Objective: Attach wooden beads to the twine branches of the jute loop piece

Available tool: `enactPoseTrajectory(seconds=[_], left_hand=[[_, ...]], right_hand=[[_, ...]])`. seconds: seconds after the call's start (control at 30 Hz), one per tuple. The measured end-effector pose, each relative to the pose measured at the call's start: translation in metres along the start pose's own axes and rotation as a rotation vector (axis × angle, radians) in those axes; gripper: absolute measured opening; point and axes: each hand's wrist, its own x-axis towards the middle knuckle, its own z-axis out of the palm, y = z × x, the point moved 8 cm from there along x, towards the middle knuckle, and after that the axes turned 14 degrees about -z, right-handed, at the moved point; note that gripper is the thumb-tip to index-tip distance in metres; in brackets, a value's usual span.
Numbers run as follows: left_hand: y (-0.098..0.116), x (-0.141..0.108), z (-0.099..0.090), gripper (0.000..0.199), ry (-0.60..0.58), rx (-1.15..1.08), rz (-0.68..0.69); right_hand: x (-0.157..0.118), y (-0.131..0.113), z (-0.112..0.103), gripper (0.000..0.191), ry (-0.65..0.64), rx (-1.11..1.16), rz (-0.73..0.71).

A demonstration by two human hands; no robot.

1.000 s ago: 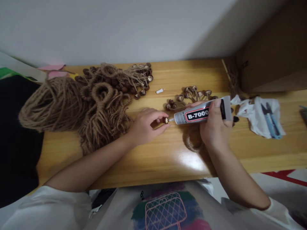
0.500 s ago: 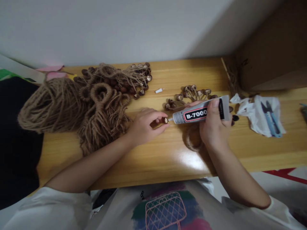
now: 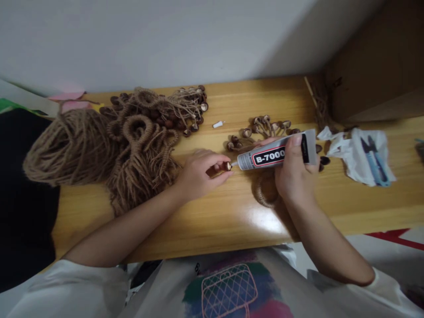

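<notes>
Between the thumb and fingertips of my left hand is a small brown nut shell, its pale hollow side turned toward the right. My right hand is closed around a silver tube of B-7000 glue, thumb on top near the crimped end. The tube's thin nozzle meets the shell's opening. Under the right hand lies a looped ring of wrapped cord, partly hidden. Behind the tube, several shells on cords lie on the wooden table.
A big coil of jute rope and knotted cord pieces with shells fill the left side. A small white cap lies mid-table. Blue-handled snips rest on white plastic at right, near a cardboard box.
Both hands hold almost the same pose, with the nozzle still at the shell. The whole view has shifted very slightly.
</notes>
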Motion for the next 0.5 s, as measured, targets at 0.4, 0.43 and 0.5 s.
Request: enactPoseTrajectory(seconds=[0.4, 0.43, 0.5], left_hand=[[-0.0013, 0.0005, -0.0004, 0.016, -0.006, -0.012, -0.034], [-0.0012, 0.0005, -0.0003, 0.016, -0.007, -0.014, -0.034], [-0.0011, 0.0004, 0.0000, 0.017, -0.008, -0.015, -0.032]], right_hand=[[0.0004, -0.0019, 0.0010, 0.039, -0.021, -0.013, -0.021], [0.0005, -0.0020, 0.0015, 0.040, -0.030, -0.018, -0.021], [0.0006, -0.0024, 0.0014, 0.040, -0.025, -0.022, -0.021]])
